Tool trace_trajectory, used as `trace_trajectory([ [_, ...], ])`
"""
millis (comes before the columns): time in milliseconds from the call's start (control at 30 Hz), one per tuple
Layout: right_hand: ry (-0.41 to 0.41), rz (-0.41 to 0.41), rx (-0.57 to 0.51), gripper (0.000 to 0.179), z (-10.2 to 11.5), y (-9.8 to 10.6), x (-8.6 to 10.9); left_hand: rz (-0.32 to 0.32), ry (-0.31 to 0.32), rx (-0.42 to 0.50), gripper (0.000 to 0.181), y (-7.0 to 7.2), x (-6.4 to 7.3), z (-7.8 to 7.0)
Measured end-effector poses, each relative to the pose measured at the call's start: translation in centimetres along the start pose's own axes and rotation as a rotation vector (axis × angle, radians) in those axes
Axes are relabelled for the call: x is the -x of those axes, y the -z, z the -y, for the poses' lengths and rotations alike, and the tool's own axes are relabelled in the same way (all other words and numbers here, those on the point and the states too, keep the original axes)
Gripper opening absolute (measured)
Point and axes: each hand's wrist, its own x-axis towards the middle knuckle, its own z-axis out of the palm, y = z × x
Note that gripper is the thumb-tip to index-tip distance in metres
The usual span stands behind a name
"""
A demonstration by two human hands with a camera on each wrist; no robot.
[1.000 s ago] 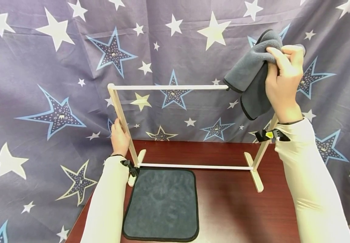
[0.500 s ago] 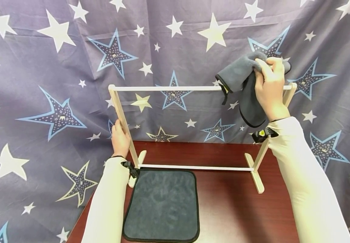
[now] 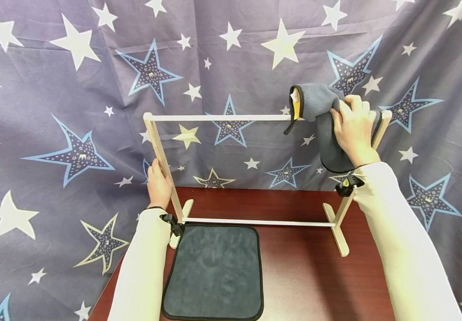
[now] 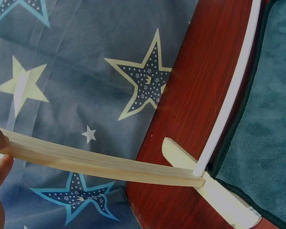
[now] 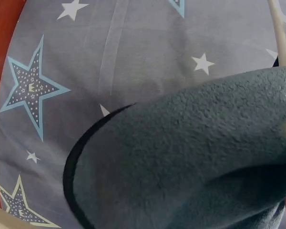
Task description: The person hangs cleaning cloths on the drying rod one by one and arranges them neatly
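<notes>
A grey towel (image 3: 315, 100) with black edging lies bunched over the right end of the wooden rack's top bar (image 3: 219, 118). Its left end opens on a yellow inside with a white tag, and a black loop hangs there. My right hand (image 3: 354, 129) pinches the towel near the right post; in the right wrist view the drooping towel (image 5: 181, 152) fills much of the picture and hides most of the fingers. At the other side my left hand (image 3: 159, 185) holds the left post (image 3: 157, 141), thumb and fingertips on the wood (image 4: 100, 160) in the left wrist view.
A second grey cloth (image 3: 215, 272) with black edging lies flat on the red-brown table (image 3: 295, 267), just in front of the rack's lower bar (image 3: 259, 221). Rack feet (image 3: 336, 229) stand on the table. Behind hangs a star-patterned curtain (image 3: 247, 71).
My right hand has moved down and a little left, lowering the towel onto the top bar. The towel's left end has turned, showing its yellow inside. The left hand stays on the post.
</notes>
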Motion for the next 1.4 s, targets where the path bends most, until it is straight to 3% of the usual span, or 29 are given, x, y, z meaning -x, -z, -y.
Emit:
trace_trajectory([
  [167, 0.007, 0.036, 0.047, 0.034, -0.1, 0.0, 0.1, -0.001, -0.004, 0.003, 0.061, 0.1, 0.0, -0.1],
  [567, -0.066, 0.182, 0.086, 0.040, -0.4, 0.3, 0.6, 0.003, 0.013, 0.006, 0.062, -0.2, 0.1, -0.1],
  [900, -0.063, 0.157, 0.053, 0.041, -0.4, 0.2, 0.9, -0.002, 0.144, 0.046, 0.061, -0.5, 0.1, -1.0],
  [1067, -0.079, 0.155, 0.054, 0.040, -0.3, 0.3, 0.9, -0.044, 0.179, 0.123, 0.070, -0.9, 0.8, -2.6],
  [1167, -0.087, 0.167, 0.053, 0.040, -0.2, 0.3, 0.9, -0.122, 0.152, 0.157, 0.075, -1.4, 1.3, -4.1],
  [1267, -0.090, 0.180, 0.054, 0.040, 0.0, 0.3, 0.8, -0.187, 0.073, 0.181, 0.076, -2.2, 1.5, -5.6],
  [1400, -0.091, 0.191, 0.058, 0.040, 0.1, 0.2, 0.9, -0.168, -0.041, 0.250, 0.074, -2.9, 1.2, -8.2],
])
